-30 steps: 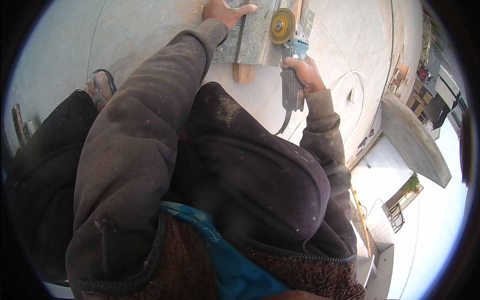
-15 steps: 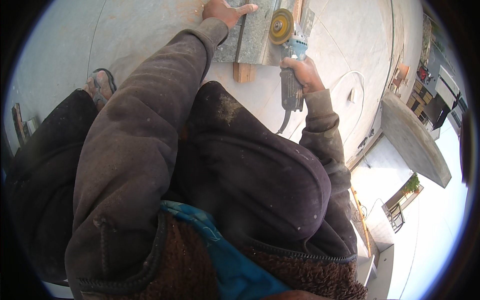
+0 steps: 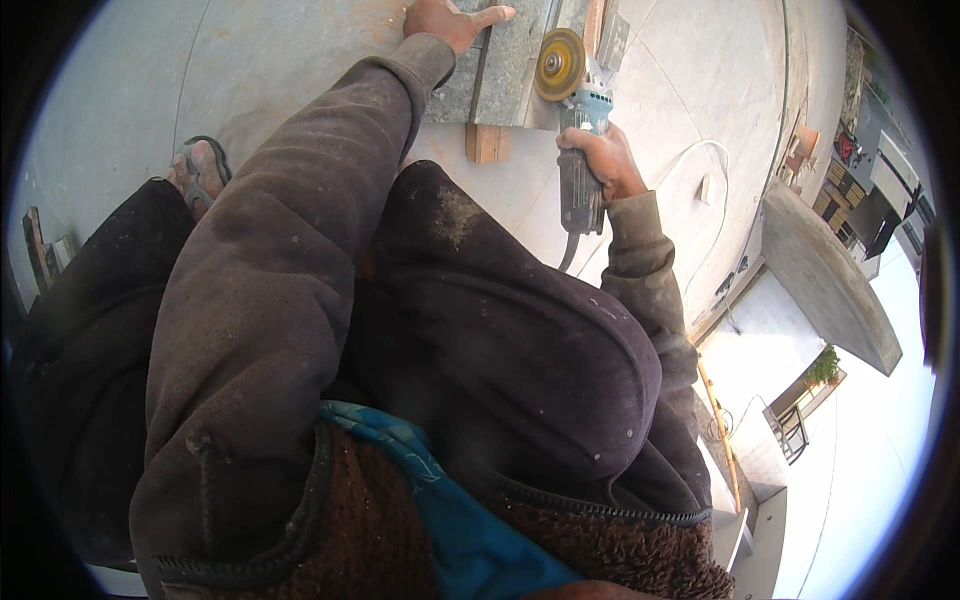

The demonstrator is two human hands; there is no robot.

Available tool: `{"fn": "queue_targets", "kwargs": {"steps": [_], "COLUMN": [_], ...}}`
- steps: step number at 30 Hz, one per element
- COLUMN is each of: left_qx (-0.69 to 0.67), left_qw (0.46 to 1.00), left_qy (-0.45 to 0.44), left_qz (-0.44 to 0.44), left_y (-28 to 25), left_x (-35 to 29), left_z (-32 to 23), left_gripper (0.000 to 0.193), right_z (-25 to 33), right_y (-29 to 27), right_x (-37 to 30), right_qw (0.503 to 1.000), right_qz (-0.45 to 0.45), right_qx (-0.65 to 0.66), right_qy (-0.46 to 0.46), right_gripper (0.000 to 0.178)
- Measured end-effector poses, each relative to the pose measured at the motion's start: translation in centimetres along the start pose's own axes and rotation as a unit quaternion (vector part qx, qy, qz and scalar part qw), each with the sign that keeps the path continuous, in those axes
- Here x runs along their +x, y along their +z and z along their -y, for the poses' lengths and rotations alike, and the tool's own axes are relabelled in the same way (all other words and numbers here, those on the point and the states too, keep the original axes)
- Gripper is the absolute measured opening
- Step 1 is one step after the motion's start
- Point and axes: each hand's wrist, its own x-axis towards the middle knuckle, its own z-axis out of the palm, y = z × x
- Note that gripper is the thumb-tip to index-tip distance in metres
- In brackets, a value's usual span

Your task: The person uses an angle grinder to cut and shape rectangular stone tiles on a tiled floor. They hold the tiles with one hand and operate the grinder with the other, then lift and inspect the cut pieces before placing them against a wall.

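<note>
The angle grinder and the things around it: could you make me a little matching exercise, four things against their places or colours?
Things
1. angle grinder
2. grinder disc
3. left hand
4. wooden block

Places or colours
A. yellowish
B. sticking out from under the near end of the grey stone slabs
C. held in the right hand
D. laid on the slabs

Pairs: 1-C, 2-A, 3-D, 4-B

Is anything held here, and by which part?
The right hand grips an angle grinder by its body, behind the yellow disc. The left hand touches grey slabs; any grip is unclear.
</note>
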Motion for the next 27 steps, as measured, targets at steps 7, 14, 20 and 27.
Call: {"fn": "queue_targets", "kwargs": {"steps": [7,14,20,27], "left_qx": [-0.003,0.029,0.160,-0.103], "left_qw": [0.997,0.998,0.980,0.994], "left_qy": [0.014,0.014,0.055,-0.021], "left_qz": [-0.071,-0.060,-0.100,-0.038], "left_y": [0.7,1.4,2.4,-0.1], "left_x": [0.8,0.8,1.0,1.0], "left_z": [0.4,0.8,0.9,0.0], "left_gripper": [0.046,0.049,0.050,0.042], "right_z": [-1.3,-1.8,-1.3,-1.9], "right_y": [0.3,0.6,0.7,0.3], "right_x": [-1.0,-1.4,-1.4,-0.7], "right_qw": [1.000,1.000,1.000,0.999], "right_qz": [0.001,0.010,0.000,0.002], "right_qx": [0.012,0.028,0.014,0.031], "right_qy": [0.003,0.002,0.006,0.008], "right_gripper": [0.030,0.030,0.029,0.030]}}
